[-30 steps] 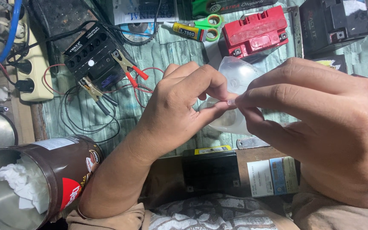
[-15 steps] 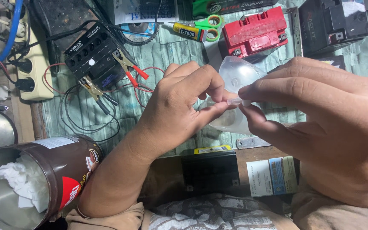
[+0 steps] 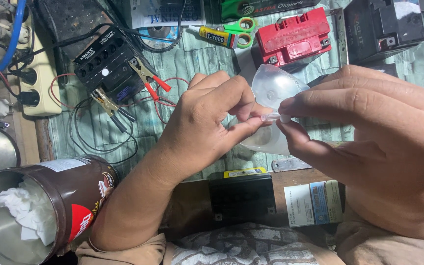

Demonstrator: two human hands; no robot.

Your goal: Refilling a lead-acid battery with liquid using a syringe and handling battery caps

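My left hand (image 3: 207, 122) and right hand (image 3: 369, 132) pinch the small clear nozzle (image 3: 271, 117) between fingertips, each gripping one end. It sits just in front of the translucent plastic cup (image 3: 276, 88), below the red battery (image 3: 293, 37).

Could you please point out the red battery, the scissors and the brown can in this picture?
Red battery (image 3: 294, 35): head view, on its top face.
Scissors (image 3: 241, 30): head view, on the green handles.
Brown can (image 3: 82, 189): head view, on its side wall.
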